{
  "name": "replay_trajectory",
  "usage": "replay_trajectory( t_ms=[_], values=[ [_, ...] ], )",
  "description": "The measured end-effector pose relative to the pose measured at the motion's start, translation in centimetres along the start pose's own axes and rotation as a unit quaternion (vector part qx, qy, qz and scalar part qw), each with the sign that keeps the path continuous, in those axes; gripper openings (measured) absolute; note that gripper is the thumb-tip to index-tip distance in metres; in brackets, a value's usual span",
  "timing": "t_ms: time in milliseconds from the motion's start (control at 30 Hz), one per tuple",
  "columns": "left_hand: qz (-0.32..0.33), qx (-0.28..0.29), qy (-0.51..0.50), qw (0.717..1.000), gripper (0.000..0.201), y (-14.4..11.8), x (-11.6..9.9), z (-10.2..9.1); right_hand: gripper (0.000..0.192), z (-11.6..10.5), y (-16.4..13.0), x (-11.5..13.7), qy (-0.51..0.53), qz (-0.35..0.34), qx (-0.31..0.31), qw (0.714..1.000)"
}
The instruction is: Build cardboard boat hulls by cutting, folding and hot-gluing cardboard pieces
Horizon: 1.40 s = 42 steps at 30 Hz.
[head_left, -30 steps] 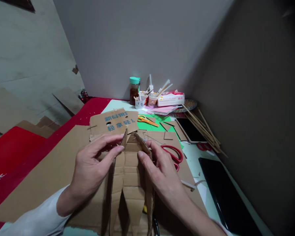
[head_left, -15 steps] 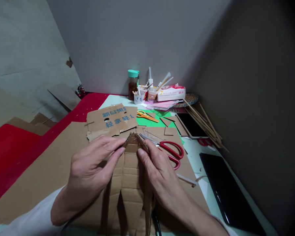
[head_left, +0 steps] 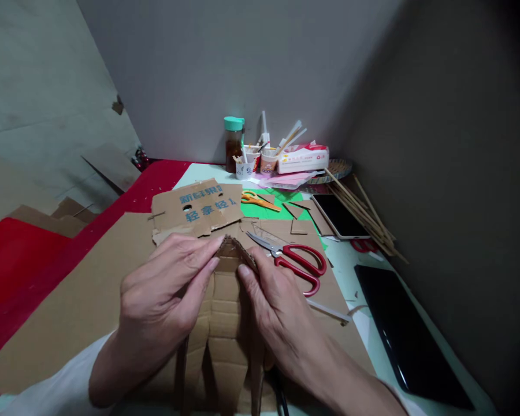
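Between my hands stands a folded cardboard piece (head_left: pixel 229 315), creased across in several bands, its top edges leaning together into a peak. My left hand (head_left: pixel 167 300) pinches the left upper edge between thumb and fingers. On the opposite edge, my right hand (head_left: pixel 281 312) grips with its thumb inside and fingers outside. Just beyond my right hand lie red-handled scissors (head_left: pixel 301 260), their blades slightly apart, on a flat cardboard sheet (head_left: pixel 333 309). Part of a dark object (head_left: pixel 279 393) shows below my right wrist; what it is I cannot make out.
Yellow scissors (head_left: pixel 260 200) lie on green paper beside a printed cardboard scrap (head_left: pixel 199 208). At the right are a black slab-like device (head_left: pixel 407 335), a tablet-like device (head_left: pixel 340 215) and wooden sticks (head_left: pixel 364 216). Cups (head_left: pixel 268 163), a teal-lidded bottle (head_left: pixel 234 144) and a tissue pack (head_left: pixel 303 159) stand behind.
The top edges of the cardboard piece have come closer together at the peak. Both hands have shifted slightly left, keeping their hold, and more of the red scissors shows.
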<state>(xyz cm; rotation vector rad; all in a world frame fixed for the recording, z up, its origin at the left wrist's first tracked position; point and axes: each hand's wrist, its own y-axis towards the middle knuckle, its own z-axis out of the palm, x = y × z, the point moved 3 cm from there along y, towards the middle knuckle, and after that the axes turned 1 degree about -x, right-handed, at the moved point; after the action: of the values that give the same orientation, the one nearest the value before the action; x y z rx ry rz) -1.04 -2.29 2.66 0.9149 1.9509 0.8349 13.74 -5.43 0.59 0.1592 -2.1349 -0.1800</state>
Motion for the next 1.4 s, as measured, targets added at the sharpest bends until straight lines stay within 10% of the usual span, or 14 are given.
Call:
replay_trajectory(
  t_ms=[300,1133,1400],
  values=[
    [0.025,0.002,0.044,0.999,0.034,-1.0,0.2,0.5,0.018,0.3,-0.1,-0.2,-0.001,0.043,0.016,0.999],
    [-0.18,0.028,-0.056,0.982,0.033,-1.8,2.0,1.1,0.013,0.7,-0.1,-0.2,-0.079,0.087,0.068,0.991],
    [-0.095,0.038,-0.013,0.995,0.023,-1.8,1.5,0.8,0.014,1.0,-0.1,0.2,-0.035,0.064,0.111,0.991]
  ],
)
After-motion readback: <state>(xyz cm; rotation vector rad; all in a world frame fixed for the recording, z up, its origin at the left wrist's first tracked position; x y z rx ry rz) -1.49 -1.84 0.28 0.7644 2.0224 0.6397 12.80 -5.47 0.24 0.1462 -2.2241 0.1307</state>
